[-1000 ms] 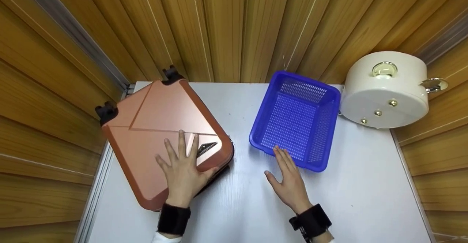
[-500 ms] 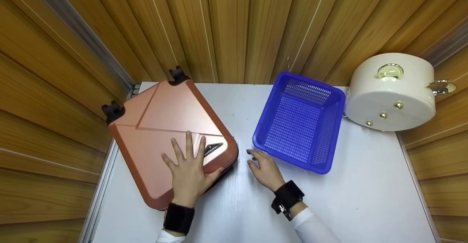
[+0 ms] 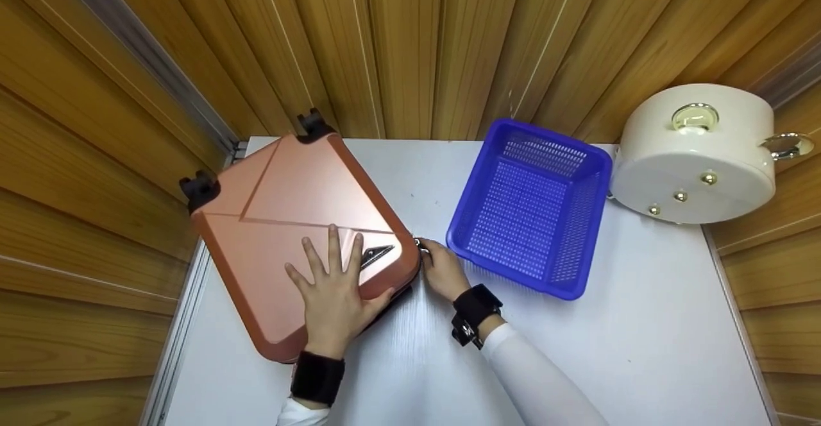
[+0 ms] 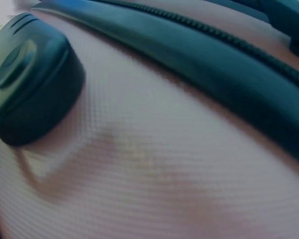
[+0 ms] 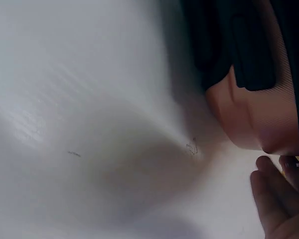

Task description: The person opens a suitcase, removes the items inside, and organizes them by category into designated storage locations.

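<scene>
A rose-gold hard-shell suitcase (image 3: 282, 195) lies flat on the left of the white table, its black wheels (image 3: 200, 188) towards the back. My left hand (image 3: 333, 307) rests on its lid with the fingers spread. At the suitcase's right corner, my right hand (image 3: 446, 271) pinches a small metal zipper pull (image 3: 420, 244), mostly covered by the fingers. In the left wrist view a black zipper (image 4: 199, 25) runs along the suitcase side above a black knob-like foot (image 4: 35, 74). Curled fingers (image 5: 269, 194) appear beneath the suitcase corner in the right wrist view.
A blue plastic basket (image 3: 457, 237) stands right of the suitcase, close to my right hand. Beyond it, a cream round bag (image 3: 696, 150) with gold handles and studs leans at the back right. Wood-patterned panels (image 3: 410, 47) wall in the white table (image 3: 660, 323).
My right hand has moved left from the basket's front rim to the suitcase corner and taken hold of the zipper pull. The left hand stays spread on the lid.
</scene>
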Demonstrator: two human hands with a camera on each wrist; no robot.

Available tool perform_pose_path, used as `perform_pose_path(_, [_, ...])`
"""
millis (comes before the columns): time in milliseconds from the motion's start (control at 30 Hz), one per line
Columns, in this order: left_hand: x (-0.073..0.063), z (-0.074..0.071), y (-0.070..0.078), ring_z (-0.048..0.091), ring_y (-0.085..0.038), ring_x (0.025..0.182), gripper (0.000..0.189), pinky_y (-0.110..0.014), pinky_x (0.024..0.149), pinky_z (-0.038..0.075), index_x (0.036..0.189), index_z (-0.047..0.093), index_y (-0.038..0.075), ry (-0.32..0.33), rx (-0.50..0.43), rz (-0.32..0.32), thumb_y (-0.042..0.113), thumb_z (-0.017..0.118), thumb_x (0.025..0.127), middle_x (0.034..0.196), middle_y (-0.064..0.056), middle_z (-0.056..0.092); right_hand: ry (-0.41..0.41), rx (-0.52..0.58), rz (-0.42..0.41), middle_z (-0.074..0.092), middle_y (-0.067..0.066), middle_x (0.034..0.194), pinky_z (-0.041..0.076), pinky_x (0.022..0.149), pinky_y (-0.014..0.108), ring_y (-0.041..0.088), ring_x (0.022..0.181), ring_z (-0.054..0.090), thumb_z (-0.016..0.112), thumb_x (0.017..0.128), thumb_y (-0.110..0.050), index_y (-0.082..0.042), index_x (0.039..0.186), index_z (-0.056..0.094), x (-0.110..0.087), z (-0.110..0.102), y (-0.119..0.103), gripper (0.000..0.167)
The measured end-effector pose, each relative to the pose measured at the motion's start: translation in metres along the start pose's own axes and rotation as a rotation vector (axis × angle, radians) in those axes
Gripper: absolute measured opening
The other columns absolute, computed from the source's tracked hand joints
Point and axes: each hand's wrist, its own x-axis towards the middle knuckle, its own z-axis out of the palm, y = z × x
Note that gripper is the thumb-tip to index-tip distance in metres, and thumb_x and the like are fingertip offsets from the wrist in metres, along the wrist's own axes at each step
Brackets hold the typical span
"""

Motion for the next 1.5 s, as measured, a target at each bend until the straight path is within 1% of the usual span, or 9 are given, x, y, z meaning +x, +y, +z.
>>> perform_pose_path(133, [0.000, 0.000, 0.000, 0.021, -0.061, 0.148, 0.112, -0.088, 0.101, 0.025, 0.161, 0.041, 0.027, 0.012, 0.008, -0.009, 0.088, 0.065, 0.070, 0.170, -0.019, 0.022, 0.050, -0.118, -0.050, 0.070, 0.019, 0.112, 0.055, 0.097, 0.047, 0.036, 0.107, 0.069, 0.054, 0.103, -0.002, 0.008, 0.123, 0.067, -0.002, 0.003, -0.003, 0.025])
perform_pose_path(267, [0.001, 0.000, 0.003, 0.022, -0.061, 0.149, 0.113, -0.087, 0.101, 0.025, 0.161, 0.040, 0.028, 0.004, 0.023, -0.017, 0.089, 0.064, 0.069, 0.171, -0.018, 0.022, 0.079, -0.235, -0.080, 0.070, 0.019, 0.110, 0.057, 0.090, 0.047, 0.035, 0.102, 0.070, 0.050, 0.103, -0.001, 0.006, 0.121, 0.066, -0.008, 0.006, -0.004, 0.024])
perform_pose_path(400, [0.004, 0.001, 0.007, 0.023, -0.060, 0.148, 0.112, -0.087, 0.100, 0.027, 0.162, 0.039, 0.029, -0.006, 0.044, -0.018, 0.091, 0.059, 0.071, 0.171, -0.017, 0.022, 0.116, -0.303, -0.101, 0.070, 0.020, 0.107, 0.058, 0.084, 0.048, 0.036, 0.097, 0.071, 0.050, 0.101, 0.002, 0.006, 0.118, 0.065, -0.012, 0.004, 0.000, 0.024])
perform_pose_path(533, [0.008, 0.003, 0.010, 0.025, -0.060, 0.148, 0.113, -0.087, 0.099, 0.028, 0.162, 0.037, 0.030, 0.004, 0.058, -0.015, 0.093, 0.056, 0.071, 0.171, -0.017, 0.022, 0.128, -0.327, -0.121, 0.069, 0.019, 0.104, 0.059, 0.080, 0.047, 0.036, 0.092, 0.071, 0.050, 0.100, 0.004, 0.006, 0.118, 0.065, -0.018, -0.001, 0.005, 0.024])
perform_pose_path(667, [0.010, 0.003, 0.011, 0.024, -0.061, 0.148, 0.114, -0.088, 0.100, 0.027, 0.163, 0.037, 0.030, 0.007, 0.047, -0.019, 0.094, 0.057, 0.070, 0.171, -0.017, 0.022, 0.110, -0.330, -0.144, 0.068, 0.018, 0.104, 0.059, 0.077, 0.046, 0.035, 0.090, 0.071, 0.049, 0.101, 0.005, 0.005, 0.117, 0.066, -0.027, -0.005, 0.009, 0.023])
perform_pose_path(967, [0.012, 0.002, 0.019, 0.020, -0.061, 0.149, 0.115, -0.088, 0.101, 0.024, 0.163, 0.035, 0.029, -0.029, 0.028, -0.095, 0.093, 0.058, 0.071, 0.172, -0.017, 0.018, 0.074, -0.330, -0.197, 0.067, 0.012, 0.097, 0.058, 0.067, 0.042, 0.030, 0.079, 0.070, 0.054, 0.100, 0.004, 0.000, 0.114, 0.067, -0.054, 0.001, 0.011, 0.018])
perform_pose_path(1133, [0.019, 0.004, 0.030, 0.019, -0.062, 0.149, 0.116, -0.089, 0.100, 0.024, 0.165, 0.032, 0.028, -0.054, 0.060, -0.137, 0.092, 0.059, 0.073, 0.172, -0.018, 0.016, 0.062, -0.358, -0.215, 0.065, 0.010, 0.095, 0.057, 0.064, 0.041, 0.027, 0.076, 0.069, 0.054, 0.100, 0.005, 0.001, 0.116, 0.066, -0.068, 0.013, 0.005, 0.020])
perform_pose_path(1233, [0.025, 0.005, 0.039, 0.018, -0.063, 0.149, 0.116, -0.089, 0.100, 0.023, 0.164, 0.032, 0.027, -0.062, 0.054, -0.168, 0.090, 0.062, 0.072, 0.172, -0.019, 0.017, 0.062, -0.359, -0.207, 0.066, 0.009, 0.097, 0.057, 0.066, 0.040, 0.027, 0.079, 0.070, 0.055, 0.099, 0.004, 0.001, 0.116, 0.067, -0.072, 0.018, 0.002, 0.021])
perform_pose_path(1500, [0.047, 0.010, 0.065, 0.014, -0.065, 0.148, 0.116, -0.091, 0.099, 0.021, 0.167, 0.024, 0.023, -0.115, 0.061, -0.238, 0.089, 0.058, 0.078, 0.171, -0.023, 0.012, 0.074, -0.364, -0.155, 0.067, 0.009, 0.099, 0.058, 0.067, 0.044, 0.029, 0.082, 0.071, 0.055, 0.102, 0.001, 0.001, 0.119, 0.069, -0.065, 0.018, 0.005, 0.022])
